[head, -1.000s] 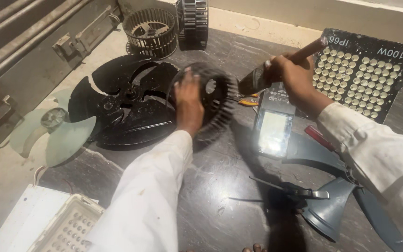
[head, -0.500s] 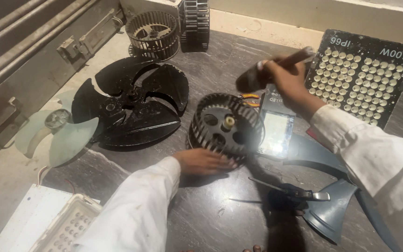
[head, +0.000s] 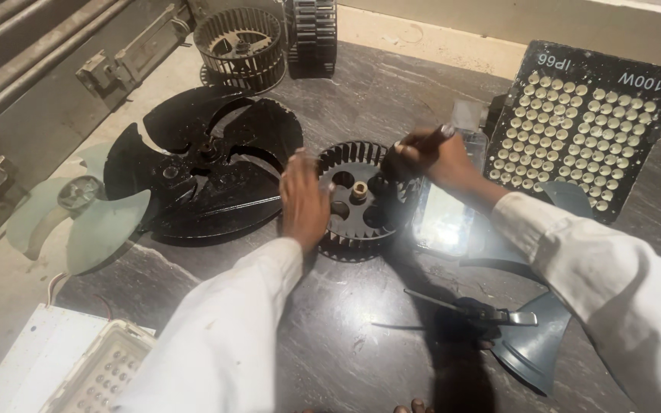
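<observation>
Black round plastic blower wheel with curved vanes (head: pixel 359 200) lay flat on the dark marbled stone table (head: pixel 330 336), brass hub up, just right of a black three-bladed plastic fan (head: pixel 206 164). Left hand (head: pixel 304 200) rested flat on the wheel's left rim, fingers spread, grip wide, pinning rather than clasping. Right hand (head: pixel 431 159) at the right rim, grip closed around a dark-handled brush (head: pixel 422 141), bristle end against the vanes. Black flood lamp panel studded with small lenses (head: pixel 584 130) lay close by the right wrist. Risk, as judged: wheel only pressed down, so a hard stroke might skid it; thin vanes could snap under sideways load.
</observation>
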The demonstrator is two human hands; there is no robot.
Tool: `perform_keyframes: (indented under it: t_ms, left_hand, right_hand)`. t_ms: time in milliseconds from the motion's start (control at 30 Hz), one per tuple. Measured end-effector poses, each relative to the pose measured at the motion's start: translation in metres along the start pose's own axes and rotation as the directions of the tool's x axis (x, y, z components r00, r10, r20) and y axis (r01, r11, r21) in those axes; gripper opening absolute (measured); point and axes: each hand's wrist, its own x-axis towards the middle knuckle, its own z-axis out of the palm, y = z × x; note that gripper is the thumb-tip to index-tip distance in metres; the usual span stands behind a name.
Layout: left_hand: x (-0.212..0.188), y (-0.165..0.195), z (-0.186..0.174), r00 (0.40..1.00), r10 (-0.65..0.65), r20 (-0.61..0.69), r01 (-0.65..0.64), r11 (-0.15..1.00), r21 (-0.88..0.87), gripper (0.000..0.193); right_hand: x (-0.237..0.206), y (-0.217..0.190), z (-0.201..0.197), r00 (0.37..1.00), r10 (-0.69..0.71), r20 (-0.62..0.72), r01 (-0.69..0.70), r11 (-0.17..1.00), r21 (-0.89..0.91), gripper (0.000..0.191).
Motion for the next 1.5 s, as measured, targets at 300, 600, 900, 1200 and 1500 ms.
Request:
perform_keyframes:
  t_ms: [300, 600, 900, 1200, 1500]
  left_hand:
    - [-0.014, -0.012, 0.050, 0.703, -0.659, 0.266, 0.702, 0.703, -0.113, 0.047]
    - [0.006, 0.002, 0.036, 0.758, -0.611, 0.227, 0.632, 0.774, -0.026, 0.062]
    - [0.015, -0.007, 0.043, 0.818, -0.531, 0.221, 0.561, 0.821, -0.107, 0.061]
    - [0.018, -0.023, 0.063, 0.861, -0.473, 0.187, 0.499, 0.856, -0.136, 0.060]
    - [0.015, -0.018, 0.050, 0.806, -0.563, 0.183, 0.590, 0.792, -0.160, 0.057]
  right_hand:
    - [-0.032, -0.011, 0.036, 0.974, 0.103, 0.200, -0.148, 0.963, 0.224, 0.020]
    - [-0.017, -0.031, 0.014, 0.982, 0.178, 0.058, -0.187, 0.961, 0.205, 0.019]
    - [0.005, 0.031, 0.004, 0.971, -0.060, 0.232, 0.074, 0.996, -0.054, 0.015]
    - [0.000, 0.044, 0.005, 0.985, -0.085, 0.153, 0.099, 0.991, -0.089, 0.023]
    - [-0.025, 0.065, 0.023, 0.994, -0.063, 0.091, 0.036, 0.963, 0.267, 0.031]
